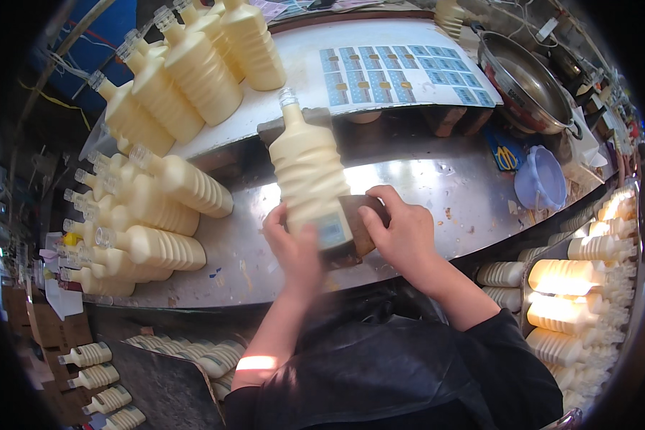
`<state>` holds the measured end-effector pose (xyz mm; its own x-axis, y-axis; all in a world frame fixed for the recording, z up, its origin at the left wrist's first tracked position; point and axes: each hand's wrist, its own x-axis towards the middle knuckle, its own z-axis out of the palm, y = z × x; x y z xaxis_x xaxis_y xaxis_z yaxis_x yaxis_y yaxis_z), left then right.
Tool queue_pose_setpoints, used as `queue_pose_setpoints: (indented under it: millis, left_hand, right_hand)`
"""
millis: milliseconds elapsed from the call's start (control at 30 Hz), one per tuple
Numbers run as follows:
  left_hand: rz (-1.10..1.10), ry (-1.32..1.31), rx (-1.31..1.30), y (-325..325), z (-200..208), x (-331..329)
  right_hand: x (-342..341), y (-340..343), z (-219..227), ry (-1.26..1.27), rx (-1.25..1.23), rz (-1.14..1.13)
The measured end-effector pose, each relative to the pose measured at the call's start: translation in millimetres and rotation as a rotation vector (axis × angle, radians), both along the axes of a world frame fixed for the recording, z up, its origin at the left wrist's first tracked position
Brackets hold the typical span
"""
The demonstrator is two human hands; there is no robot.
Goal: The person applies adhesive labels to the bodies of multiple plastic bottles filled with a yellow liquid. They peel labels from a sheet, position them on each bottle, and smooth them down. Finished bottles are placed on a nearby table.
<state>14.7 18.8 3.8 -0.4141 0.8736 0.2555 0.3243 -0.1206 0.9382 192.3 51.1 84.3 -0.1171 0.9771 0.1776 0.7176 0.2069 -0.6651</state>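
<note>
A cream-coloured ribbed bottle [307,161] with a clear threaded neck lies on its back in front of me, neck pointing away. Near its base is a small blue-grey label [330,230]. Against the bottle's lower left side, my left hand [297,247] has its fingers curled at the edge, the thumb blurred by motion over the label. My right hand [403,231] is closed on a dark brown block [359,223] pressed against the bottle's lower right side. Another dark block [272,132] shows by the bottle's shoulder.
Cream bottles [154,193] crowd the metal table [423,208] at left; more stand on the white board [301,57]. Label sheets [408,75] lie on that board. A metal pan [527,82], a purple bucket [540,179] and yellow-handled scissors [507,158] are right. Bottles [555,315] fill the lower right.
</note>
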Motion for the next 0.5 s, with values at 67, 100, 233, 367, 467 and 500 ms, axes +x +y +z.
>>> queue_pose_setpoints:
  millis: [67, 100, 233, 367, 467, 500]
  left_hand:
    - [-0.016, -0.111, -0.002, -0.1, 0.6, 1.5]
    - [-0.022, -0.166, -0.003, 0.1, 1.2, 1.4]
    - [-0.135, -0.402, -0.018, 0.2, 5.5, -11.3]
    - [-0.230, -0.653, 0.012, 1.7, 10.4, -24.2]
    - [-0.254, -0.809, 0.009, 2.9, 13.3, -31.0]
    - [-0.226, -0.778, -0.045, 4.7, 13.7, -34.0]
  right_hand:
    - [4.2, 1.1, -2.0, 0.084, 0.244, 0.113]
    - [3.4, -1.0, -1.9, 0.121, 0.347, 0.165]
    - [-19.5, -16.2, 1.0, 0.045, 0.642, 0.521]
    - [-42.2, -26.4, 8.7, -0.160, 0.732, 0.628]
    - [-56.5, -21.7, 13.2, -0.224, 0.636, 0.498]
    - [-61.6, -22.2, 13.9, -0.274, 0.687, 0.605]
